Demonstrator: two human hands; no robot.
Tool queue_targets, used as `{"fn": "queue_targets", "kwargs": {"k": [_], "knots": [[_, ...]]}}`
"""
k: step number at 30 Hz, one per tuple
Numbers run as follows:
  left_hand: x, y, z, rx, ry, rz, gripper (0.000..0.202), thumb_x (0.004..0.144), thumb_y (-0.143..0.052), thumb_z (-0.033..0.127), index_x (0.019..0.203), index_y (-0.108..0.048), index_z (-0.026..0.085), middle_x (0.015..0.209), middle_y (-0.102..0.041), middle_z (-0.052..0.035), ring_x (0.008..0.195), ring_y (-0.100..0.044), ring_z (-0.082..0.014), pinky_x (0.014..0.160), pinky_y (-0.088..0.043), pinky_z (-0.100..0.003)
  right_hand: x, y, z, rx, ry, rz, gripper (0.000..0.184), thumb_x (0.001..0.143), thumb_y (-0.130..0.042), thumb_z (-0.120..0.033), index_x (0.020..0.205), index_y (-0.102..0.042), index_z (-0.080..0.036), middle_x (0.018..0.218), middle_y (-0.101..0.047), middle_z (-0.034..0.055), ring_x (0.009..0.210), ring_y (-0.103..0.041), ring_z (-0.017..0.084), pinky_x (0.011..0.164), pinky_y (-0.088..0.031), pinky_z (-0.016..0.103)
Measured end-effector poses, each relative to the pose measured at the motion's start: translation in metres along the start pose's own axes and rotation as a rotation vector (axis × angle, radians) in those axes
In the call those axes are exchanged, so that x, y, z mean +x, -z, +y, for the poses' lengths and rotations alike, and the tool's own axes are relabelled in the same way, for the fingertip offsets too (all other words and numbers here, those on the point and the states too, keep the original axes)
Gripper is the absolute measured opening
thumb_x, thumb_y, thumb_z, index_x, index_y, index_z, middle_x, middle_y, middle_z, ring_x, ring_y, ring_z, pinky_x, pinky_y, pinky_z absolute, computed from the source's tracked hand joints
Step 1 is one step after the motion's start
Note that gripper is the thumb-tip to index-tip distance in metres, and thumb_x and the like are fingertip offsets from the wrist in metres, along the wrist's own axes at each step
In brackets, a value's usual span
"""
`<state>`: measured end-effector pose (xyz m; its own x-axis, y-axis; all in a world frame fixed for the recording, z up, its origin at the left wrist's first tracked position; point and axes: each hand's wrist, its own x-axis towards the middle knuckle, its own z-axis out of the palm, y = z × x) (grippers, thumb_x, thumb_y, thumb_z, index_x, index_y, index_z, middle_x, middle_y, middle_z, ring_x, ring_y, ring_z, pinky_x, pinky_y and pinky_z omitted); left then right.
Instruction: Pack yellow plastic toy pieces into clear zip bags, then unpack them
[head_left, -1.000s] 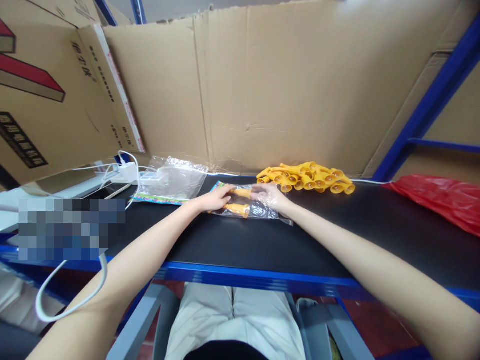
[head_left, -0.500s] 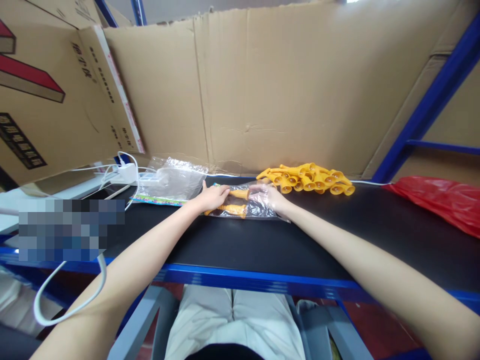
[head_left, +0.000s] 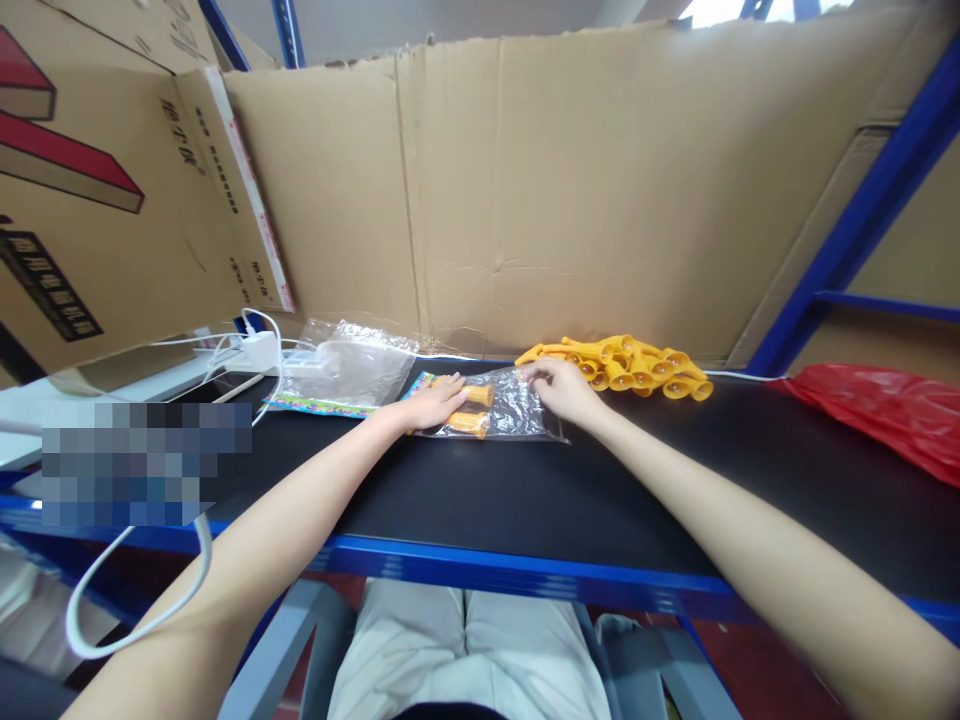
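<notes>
A clear plastic bag (head_left: 514,408) with a colourful printed edge at its left end lies flat on the black tabletop. Inside it are two yellow trumpet-shaped plastic pieces (head_left: 478,396), their flared ends toward the right. My left hand (head_left: 436,402) rests flat over the bag's left part, fingers stretched out across the narrow ends of the pieces. At the bag's right end, my right hand (head_left: 566,390) has its fingers bent and closed on the upper edge of the plastic. Just behind that hand lies a pile of similar yellow trumpet-shaped pieces (head_left: 637,365).
More clear bags (head_left: 352,365) lie to the left, near a white charger (head_left: 259,350) with cables. A red plastic bag (head_left: 877,415) lies at the right. A cardboard wall (head_left: 600,200) closes off the back; a blue metal edge (head_left: 480,560) runs along the front.
My right hand has come out from under the bag's plastic to its upper right edge, fingers now bent. My left hand has flattened over the pieces, which have shifted slightly left.
</notes>
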<state>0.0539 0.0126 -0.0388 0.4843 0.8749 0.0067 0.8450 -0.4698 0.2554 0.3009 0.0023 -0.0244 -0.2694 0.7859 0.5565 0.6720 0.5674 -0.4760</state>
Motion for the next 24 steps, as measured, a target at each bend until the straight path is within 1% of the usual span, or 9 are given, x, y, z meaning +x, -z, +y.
{"fn": "queue_targets", "kwargs": {"k": [2,4,6,8,11,13,16,19,24], "knots": [[0.002,0.001,-0.007,-0.002,0.015,0.017,0.067,0.089,-0.009,0.054,0.144,-0.020,0.018,0.151,-0.012,-0.0053,0.140,-0.008,-0.0207,0.112,-0.008,-0.041,0.001,0.010,0.008,-0.184,0.015,0.140,0.028,0.073,-0.040,-0.007,0.084,-0.064,-0.016,0.092,-0.064,0.0088,0.092,-0.057,0.022,0.086,-0.044,0.039],[0.002,0.003,-0.013,0.001,0.041,0.025,0.066,0.089,-0.010,0.052,0.144,-0.021,0.018,0.151,-0.013,-0.0052,0.139,-0.009,-0.0206,0.112,-0.008,-0.040,0.000,0.016,0.020,-0.353,0.043,0.213,0.034,0.076,-0.040,-0.010,0.102,-0.062,-0.014,0.108,-0.061,0.0125,0.104,-0.053,0.025,0.091,-0.040,0.041],[0.001,0.005,-0.016,0.002,0.060,0.026,0.065,0.089,-0.011,0.051,0.144,-0.021,0.017,0.151,-0.014,-0.0054,0.139,-0.010,-0.0199,0.112,-0.007,-0.039,-0.002,0.017,0.032,-0.490,0.050,0.184,0.038,0.081,-0.041,-0.017,0.116,-0.056,-0.014,0.124,-0.053,0.0145,0.116,-0.046,0.027,0.097,-0.034,0.045],[0.001,0.006,-0.018,0.003,0.067,0.025,0.065,0.089,-0.011,0.050,0.144,-0.021,0.016,0.151,-0.014,-0.0055,0.139,-0.010,-0.0195,0.112,-0.008,-0.038,-0.004,0.015,0.040,-0.572,-0.001,0.077,0.040,0.085,-0.040,-0.024,0.122,-0.052,-0.017,0.128,-0.051,0.0141,0.119,-0.044,0.028,0.098,-0.030,0.049],[0.000,0.007,-0.019,0.007,0.068,0.032,0.065,0.089,-0.012,0.050,0.144,-0.021,0.017,0.151,-0.015,-0.0053,0.139,-0.011,-0.0197,0.112,-0.009,-0.039,-0.005,0.013,0.042,-0.632,-0.102,-0.059,0.039,0.087,-0.038,-0.028,0.123,-0.049,-0.018,0.121,-0.057,0.0141,0.112,-0.049,0.028,0.093,-0.031,0.051],[0.001,0.008,-0.020,0.012,0.069,0.033,0.065,0.088,-0.013,0.051,0.144,-0.021,0.017,0.151,-0.015,-0.0057,0.139,-0.012,-0.0202,0.112,-0.009,-0.039,-0.004,0.012,0.040,-0.669,-0.108,-0.069,0.038,0.085,-0.042,-0.028,0.120,-0.049,-0.016,0.116,-0.059,0.0149,0.109,-0.051,0.029,0.089,-0.033,0.049],[0.001,0.008,-0.019,0.015,0.075,0.025,0.066,0.088,-0.014,0.051,0.144,-0.020,0.015,0.151,-0.014,-0.0070,0.139,-0.011,-0.0201,0.112,-0.008,-0.037,-0.004,0.012,0.037,-0.729,-0.068,-0.032,0.036,0.082,-0.047,-0.029,0.114,-0.051,-0.013,0.112,-0.060,0.0162,0.104,-0.053,0.030,0.086,-0.033,0.046],[0.000,0.009,-0.018,0.014,0.075,0.017,0.066,0.089,-0.014,0.050,0.143,-0.020,0.014,0.151,-0.014,-0.0075,0.139,-0.011,-0.0198,0.112,-0.009,-0.037,-0.005,0.012,0.037,-0.757,-0.027,0.005,0.032,0.082,-0.046,-0.026,0.110,-0.053,-0.012,0.107,-0.061,0.0164,0.100,-0.054,0.030,0.085,-0.032,0.045],[0.000,0.010,-0.018,0.004,0.063,0.023,0.066,0.088,-0.014,0.051,0.143,-0.022,0.015,0.150,-0.015,-0.0080,0.139,-0.012,-0.0208,0.111,-0.009,-0.038,-0.003,0.017,0.030,-0.643,0.057,0.132,0.036,0.085,-0.042,-0.027,0.118,-0.051,-0.013,0.109,-0.059,0.0164,0.103,-0.052,0.029,0.084,-0.035,0.041]]}}
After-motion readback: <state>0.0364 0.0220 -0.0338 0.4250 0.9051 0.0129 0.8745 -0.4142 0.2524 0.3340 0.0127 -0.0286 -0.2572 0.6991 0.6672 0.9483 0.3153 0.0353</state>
